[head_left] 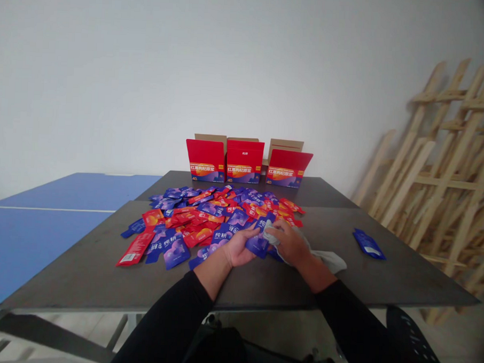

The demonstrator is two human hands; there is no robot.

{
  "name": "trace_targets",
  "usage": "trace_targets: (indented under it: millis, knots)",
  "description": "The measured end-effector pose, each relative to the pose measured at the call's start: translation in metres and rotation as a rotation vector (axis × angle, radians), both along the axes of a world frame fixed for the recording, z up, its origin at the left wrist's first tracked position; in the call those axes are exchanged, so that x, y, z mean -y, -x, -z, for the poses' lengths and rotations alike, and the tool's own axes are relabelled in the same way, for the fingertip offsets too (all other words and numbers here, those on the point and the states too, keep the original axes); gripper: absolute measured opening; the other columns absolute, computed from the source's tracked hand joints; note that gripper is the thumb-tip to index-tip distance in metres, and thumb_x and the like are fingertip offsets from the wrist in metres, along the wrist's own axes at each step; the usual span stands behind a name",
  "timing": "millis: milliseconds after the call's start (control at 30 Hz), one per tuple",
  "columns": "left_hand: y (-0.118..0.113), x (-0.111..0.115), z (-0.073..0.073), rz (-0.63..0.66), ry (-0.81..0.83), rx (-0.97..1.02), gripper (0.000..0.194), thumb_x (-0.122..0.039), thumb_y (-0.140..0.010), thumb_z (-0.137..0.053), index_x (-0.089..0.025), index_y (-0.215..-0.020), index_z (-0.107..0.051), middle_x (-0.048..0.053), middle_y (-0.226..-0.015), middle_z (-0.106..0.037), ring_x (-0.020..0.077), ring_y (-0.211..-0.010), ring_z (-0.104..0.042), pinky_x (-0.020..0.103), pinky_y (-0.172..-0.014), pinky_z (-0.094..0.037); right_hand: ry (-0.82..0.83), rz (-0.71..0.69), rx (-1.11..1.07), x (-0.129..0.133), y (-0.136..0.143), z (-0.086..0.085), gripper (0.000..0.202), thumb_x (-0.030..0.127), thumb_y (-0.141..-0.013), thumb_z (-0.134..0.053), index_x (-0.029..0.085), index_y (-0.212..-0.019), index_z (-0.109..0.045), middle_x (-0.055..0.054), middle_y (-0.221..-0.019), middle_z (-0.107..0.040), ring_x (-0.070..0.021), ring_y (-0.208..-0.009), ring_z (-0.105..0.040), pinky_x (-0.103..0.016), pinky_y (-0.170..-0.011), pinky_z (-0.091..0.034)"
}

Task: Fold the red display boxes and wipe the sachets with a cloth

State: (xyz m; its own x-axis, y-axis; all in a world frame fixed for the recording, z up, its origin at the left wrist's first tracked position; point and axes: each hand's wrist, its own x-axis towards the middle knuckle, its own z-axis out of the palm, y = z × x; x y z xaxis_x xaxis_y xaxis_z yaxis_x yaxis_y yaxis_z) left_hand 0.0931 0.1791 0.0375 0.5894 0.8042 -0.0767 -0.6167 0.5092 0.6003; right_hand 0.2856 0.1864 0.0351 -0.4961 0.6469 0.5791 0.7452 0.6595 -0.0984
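Note:
Near the front of the pile, my left hand [240, 249] grips a blue-purple pouch [258, 243] by its left side. My right hand [290, 242] is closed on a white cloth [330, 260], pressed against the pouch's upper right; the cloth's tail trails onto the table to the right. Beyond both hands spreads a heap of red pouches [198, 220] and blue-purple pouches [175, 250]. A single blue pouch [368, 244] lies apart on the right side of the table.
Three open red cartons [206, 165], [245, 165], [287, 170] stand along the back of the dark table [101, 282]. A blue table-tennis table [56, 216] adjoins on the left. Wooden easels [446, 174] lean against the wall at the right. A black chair part [411, 339] shows at lower right.

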Motion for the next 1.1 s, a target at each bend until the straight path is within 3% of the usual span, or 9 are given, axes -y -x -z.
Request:
trace_targets:
  millis: [200, 300, 400, 500, 633, 733, 800, 1000, 1100]
  knots:
    - [0.006, 0.005, -0.004, 0.191, -0.02, -0.072, 0.04, -0.021, -0.088, -0.057, -0.02, -0.128, -0.053, 0.014, -0.112, -0.067, 0.0324, -0.105, -0.066, 0.05, -0.083, -0.051, 0.029, 0.164, -0.128, -0.007, -0.01, -0.002, 0.033, 0.013, -0.083, -0.052, 0.022, -0.11, -0.068, -0.008, -0.111, -0.058, -0.0193, -0.09, -0.059, -0.032, -0.08, -0.051]
    - [0.005, 0.004, -0.006, 0.166, 0.058, -0.088, 0.04, -0.034, -0.089, -0.056, -0.013, -0.124, -0.057, 0.016, -0.105, -0.069, 0.0319, -0.102, -0.067, 0.04, -0.077, -0.052, 0.002, 0.212, -0.208, -0.011, -0.017, -0.004, 0.035, 0.011, -0.082, -0.05, 0.022, -0.11, -0.067, -0.008, -0.112, -0.057, -0.02, -0.094, -0.059, -0.032, -0.083, -0.051]
    - [0.004, 0.002, -0.009, 0.056, 0.113, -0.033, 0.05, -0.047, -0.09, -0.049, -0.007, -0.118, -0.06, 0.02, -0.104, -0.069, 0.0297, -0.097, -0.067, 0.033, -0.07, -0.052, -0.022, 0.215, -0.282, -0.014, -0.022, -0.007, 0.032, 0.014, -0.083, -0.05, 0.023, -0.11, -0.066, -0.008, -0.111, -0.056, -0.0215, -0.098, -0.058, -0.034, -0.084, -0.052]
    - [0.003, 0.0, -0.012, -0.039, 0.111, 0.031, 0.047, -0.044, -0.09, -0.046, -0.007, -0.114, -0.063, 0.019, -0.104, -0.068, 0.024, -0.085, -0.067, 0.029, -0.064, -0.051, -0.019, 0.171, -0.318, -0.014, -0.023, -0.011, 0.031, 0.016, -0.084, -0.049, 0.021, -0.111, -0.065, -0.009, -0.11, -0.055, -0.0226, -0.1, -0.058, -0.036, -0.086, -0.052]
    - [0.001, -0.004, -0.009, -0.145, 0.101, 0.008, 0.024, -0.031, -0.089, -0.056, -0.01, -0.097, -0.066, 0.01, -0.088, -0.069, 0.0121, -0.066, -0.063, 0.021, -0.057, -0.048, -0.005, 0.06, -0.315, -0.009, -0.016, -0.016, 0.034, 0.013, -0.082, -0.049, 0.02, -0.111, -0.065, -0.009, -0.108, -0.055, -0.0227, -0.1, -0.057, -0.038, -0.088, -0.051]
    - [-0.003, -0.008, -0.002, -0.294, 0.058, -0.062, 0.007, -0.016, -0.083, -0.066, -0.011, -0.089, -0.065, 0.004, -0.078, -0.068, 0.0091, -0.064, -0.063, 0.018, -0.064, -0.051, -0.005, -0.007, -0.309, -0.005, -0.011, -0.019, 0.034, 0.012, -0.081, -0.049, 0.021, -0.11, -0.066, -0.009, -0.107, -0.055, -0.0226, -0.1, -0.057, -0.039, -0.09, -0.05]
    - [-0.005, -0.011, 0.001, -0.346, 0.024, -0.086, 0.01, -0.01, -0.08, -0.068, -0.011, -0.089, -0.065, 0.004, -0.078, -0.069, 0.0105, -0.066, -0.065, 0.02, -0.069, -0.053, -0.013, -0.038, -0.31, -0.004, -0.009, -0.02, 0.032, 0.015, -0.083, -0.051, 0.021, -0.11, -0.066, -0.009, -0.106, -0.056, -0.0224, -0.099, -0.058, -0.039, -0.089, -0.051]
    - [-0.003, -0.014, 0.001, -0.296, 0.131, -0.09, 0.012, -0.006, -0.078, -0.059, -0.009, -0.088, -0.065, 0.007, -0.075, -0.07, 0.0162, -0.065, -0.067, 0.028, -0.071, -0.054, -0.033, -0.194, -0.237, 0.004, 0.0, -0.022, 0.026, 0.022, -0.087, -0.054, 0.023, -0.109, -0.068, -0.008, -0.103, -0.058, -0.019, -0.092, -0.058, -0.034, -0.083, -0.052]
    - [-0.002, -0.011, -0.003, -0.212, 0.18, -0.047, 0.015, -0.02, -0.084, -0.056, -0.01, -0.087, -0.066, 0.009, -0.077, -0.071, 0.0201, -0.072, -0.069, 0.032, -0.075, -0.054, 0.0, -0.276, -0.086, 0.01, 0.009, -0.02, 0.027, 0.02, -0.088, -0.055, 0.026, -0.11, -0.068, -0.007, -0.105, -0.06, -0.0167, -0.09, -0.059, -0.029, -0.078, -0.051]
